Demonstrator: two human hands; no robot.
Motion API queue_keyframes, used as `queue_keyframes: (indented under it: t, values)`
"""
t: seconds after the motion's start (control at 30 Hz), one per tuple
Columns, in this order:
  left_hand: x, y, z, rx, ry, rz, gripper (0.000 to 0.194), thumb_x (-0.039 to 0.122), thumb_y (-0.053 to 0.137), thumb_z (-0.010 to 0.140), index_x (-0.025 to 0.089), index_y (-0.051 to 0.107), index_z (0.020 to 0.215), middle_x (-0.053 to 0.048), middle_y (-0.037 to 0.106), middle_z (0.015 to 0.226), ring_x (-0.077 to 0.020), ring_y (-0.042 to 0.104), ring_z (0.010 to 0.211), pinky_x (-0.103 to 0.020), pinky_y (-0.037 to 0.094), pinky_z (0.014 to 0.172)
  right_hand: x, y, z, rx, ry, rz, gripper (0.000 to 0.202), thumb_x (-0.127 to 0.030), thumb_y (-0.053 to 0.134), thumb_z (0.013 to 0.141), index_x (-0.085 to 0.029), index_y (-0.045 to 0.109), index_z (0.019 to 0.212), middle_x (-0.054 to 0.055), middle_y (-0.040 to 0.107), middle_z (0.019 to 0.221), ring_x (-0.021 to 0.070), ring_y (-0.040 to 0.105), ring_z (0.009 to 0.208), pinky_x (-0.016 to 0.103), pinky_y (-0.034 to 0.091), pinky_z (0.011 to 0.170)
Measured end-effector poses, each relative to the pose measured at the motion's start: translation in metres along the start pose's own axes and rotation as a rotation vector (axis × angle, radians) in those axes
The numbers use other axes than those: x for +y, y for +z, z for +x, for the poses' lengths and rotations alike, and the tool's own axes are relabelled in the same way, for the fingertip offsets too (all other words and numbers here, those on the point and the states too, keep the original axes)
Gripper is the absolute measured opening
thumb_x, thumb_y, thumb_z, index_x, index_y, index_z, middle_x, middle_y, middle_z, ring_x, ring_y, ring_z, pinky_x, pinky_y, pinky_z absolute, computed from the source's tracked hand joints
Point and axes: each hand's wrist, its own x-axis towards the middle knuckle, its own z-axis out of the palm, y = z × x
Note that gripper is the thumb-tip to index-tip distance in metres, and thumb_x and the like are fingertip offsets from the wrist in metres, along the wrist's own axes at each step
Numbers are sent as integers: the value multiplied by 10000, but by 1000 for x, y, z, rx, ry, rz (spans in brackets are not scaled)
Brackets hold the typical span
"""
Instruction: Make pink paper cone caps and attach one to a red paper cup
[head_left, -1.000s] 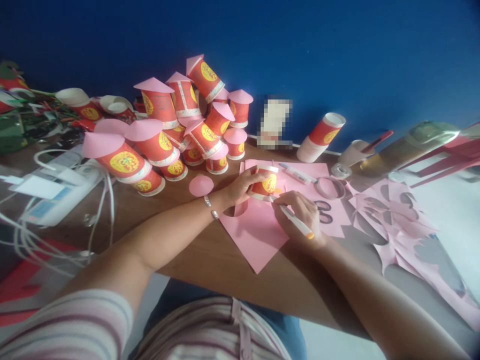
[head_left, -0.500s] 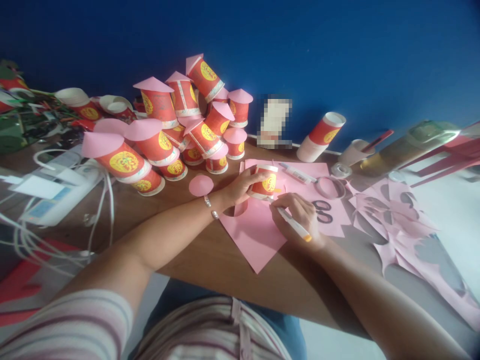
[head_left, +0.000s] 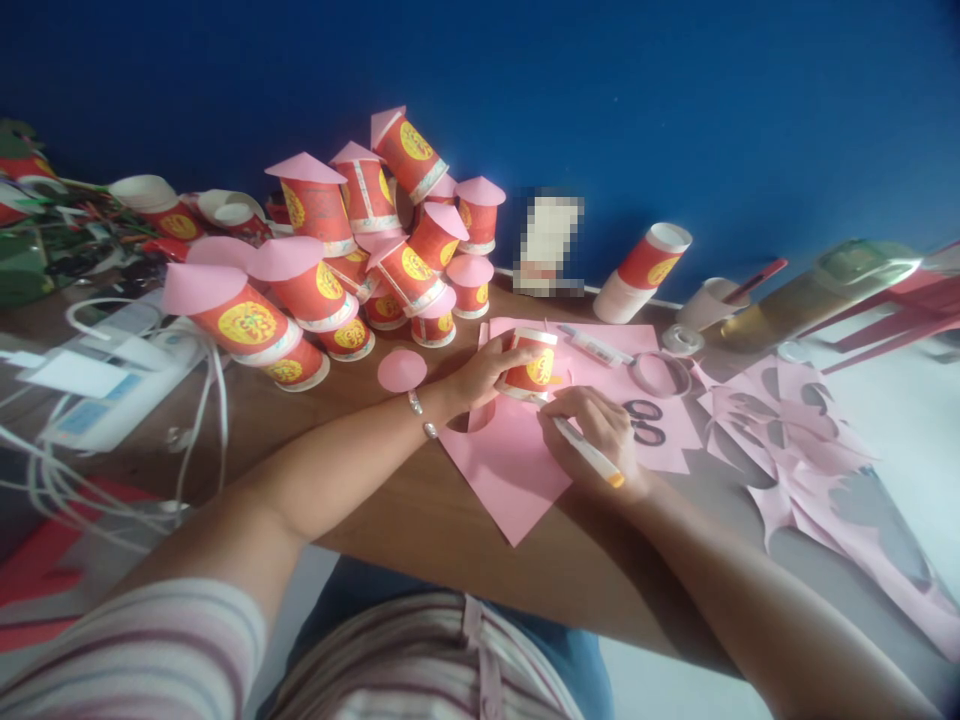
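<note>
A red paper cup [head_left: 534, 365] with a yellow emblem is gripped in my left hand [head_left: 484, 377], its white rim facing down toward the table. My right hand [head_left: 600, 430] is closed around a white marker [head_left: 589, 453] with an orange end, and the marker's tip is at the cup's lower rim. Beneath both hands lie sheets of pink paper [head_left: 517, 490]. Just left of my left hand is a small pink paper cone [head_left: 402, 371]. Black scissor handles [head_left: 648, 422] show beside my right hand.
Several red cups with pink cone tops [head_left: 247, 320] are stacked at the left, by a white power strip [head_left: 105, 390] with cables. Behind stand cups [head_left: 645, 272] and a tape roll [head_left: 682, 340]. Cut pink scraps [head_left: 795, 420] and a bottle [head_left: 817, 290] are at the right.
The cup in my left hand has turned slightly, its emblem shifting a little to the right. My right hand has moved very slightly with the marker.
</note>
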Motion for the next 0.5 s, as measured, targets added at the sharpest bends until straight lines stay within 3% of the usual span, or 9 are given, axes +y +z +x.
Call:
queue_keyframes:
  t: [0.3, 0.5]
  values:
    - [-3, -2, 2, -61, -23, -72, 407, 437, 817, 796, 148, 652, 1030, -93, 740, 985, -225, 722, 919, -359, 558, 848, 3, 1, -4, 12, 35, -3, 228, -49, 666, 849, -260, 609, 912, -18, 682, 742, 172, 677, 670, 305, 543, 636]
    - [-2, -1, 1, -26, -30, -87, 390, 415, 827, 782, 160, 629, 1002, -68, 734, 947, -202, 715, 898, -321, 546, 819, 4, 1, -4, 6, 42, 12, 227, -40, 654, 854, -256, 609, 908, -18, 679, 736, 165, 658, 650, 301, 532, 631]
